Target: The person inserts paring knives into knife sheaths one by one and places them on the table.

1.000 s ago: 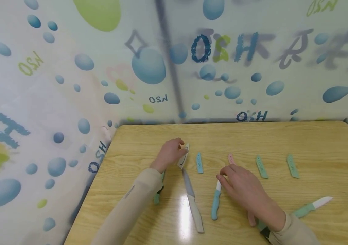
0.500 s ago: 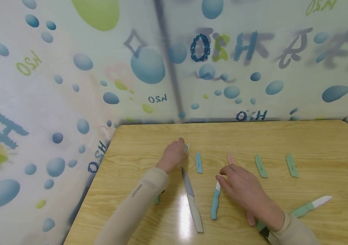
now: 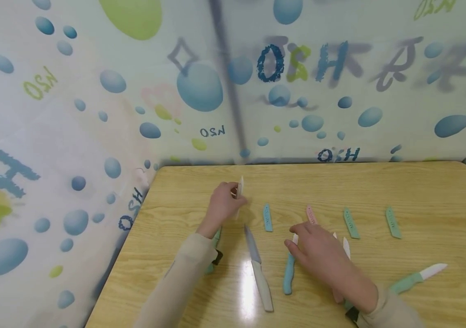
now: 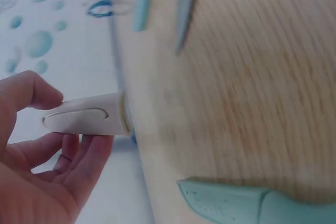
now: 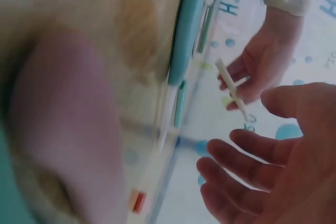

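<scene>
My left hand (image 3: 221, 203) pinches a cream knife sheath (image 3: 239, 187) between thumb and fingers, raised off the table and standing near upright. Its open end shows in the left wrist view, where the sheath (image 4: 86, 115) points away from the palm. A cream-handled kitchen knife (image 3: 260, 282) lies just below that hand, its grey blade (image 3: 252, 243) bare. My right hand (image 3: 324, 255) hovers, fingers apart and holding nothing, over the tip of a blue-handled knife (image 3: 288, 273). In the right wrist view the right hand (image 5: 268, 166) has loosely bent fingers. A pink-handled knife (image 3: 337, 295) is partly hidden beneath it.
Across the table (image 3: 421, 187) lie a blue sheath (image 3: 267, 217), a pink sheath (image 3: 310, 214) and two green sheaths, one (image 3: 351, 223) beside the other (image 3: 393, 222). A green-handled knife (image 3: 407, 283) lies at right. Another green sheath (image 4: 220, 198) is by the left forearm. A patterned curtain (image 3: 200, 86) hangs behind.
My left hand has taken hold of the cream sheath, which lay past the knife tip, and lifted and turned it toward upright. The right hand has barely moved.
</scene>
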The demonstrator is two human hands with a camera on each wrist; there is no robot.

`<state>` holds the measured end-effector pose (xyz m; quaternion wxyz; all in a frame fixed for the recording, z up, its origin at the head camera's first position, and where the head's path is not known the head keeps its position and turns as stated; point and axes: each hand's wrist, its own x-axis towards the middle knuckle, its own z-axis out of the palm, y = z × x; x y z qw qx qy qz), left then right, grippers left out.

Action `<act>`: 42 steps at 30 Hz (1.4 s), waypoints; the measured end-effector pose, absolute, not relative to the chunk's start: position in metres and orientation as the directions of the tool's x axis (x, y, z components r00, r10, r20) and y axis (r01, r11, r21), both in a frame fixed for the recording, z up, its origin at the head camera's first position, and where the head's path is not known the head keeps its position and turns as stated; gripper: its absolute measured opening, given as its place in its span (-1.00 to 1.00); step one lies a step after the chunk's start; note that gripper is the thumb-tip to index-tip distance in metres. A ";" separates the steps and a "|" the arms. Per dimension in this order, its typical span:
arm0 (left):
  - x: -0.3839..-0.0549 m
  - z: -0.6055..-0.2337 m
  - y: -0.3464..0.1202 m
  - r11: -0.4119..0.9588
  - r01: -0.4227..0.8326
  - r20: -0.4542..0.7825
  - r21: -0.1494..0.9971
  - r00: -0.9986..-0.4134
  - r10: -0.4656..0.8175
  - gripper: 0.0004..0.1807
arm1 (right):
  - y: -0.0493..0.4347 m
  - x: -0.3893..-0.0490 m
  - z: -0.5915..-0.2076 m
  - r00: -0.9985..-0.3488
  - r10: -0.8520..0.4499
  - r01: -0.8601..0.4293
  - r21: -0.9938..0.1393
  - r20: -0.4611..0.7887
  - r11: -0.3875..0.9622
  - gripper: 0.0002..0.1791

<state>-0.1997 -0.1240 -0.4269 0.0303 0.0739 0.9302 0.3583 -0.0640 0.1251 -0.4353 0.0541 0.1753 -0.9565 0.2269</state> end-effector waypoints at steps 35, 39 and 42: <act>-0.156 -0.424 -0.166 -0.260 -0.110 -0.109 0.959 -0.994 0.016 -0.64 | 0.045 -0.042 -0.466 -0.780 -0.597 -0.623 -0.139 0.191 0.770 -0.53; -0.154 -0.425 -0.166 -0.325 -0.130 -0.119 0.937 -0.991 0.054 -0.62 | 0.049 -0.045 -0.465 -0.806 -0.573 -0.591 -0.247 0.144 0.768 -0.62; -0.153 -0.425 -0.167 -0.375 -0.142 -0.124 0.916 -0.990 0.072 -0.62 | 0.053 -0.045 -0.459 -0.830 -0.549 -0.553 -0.287 0.100 0.782 -0.63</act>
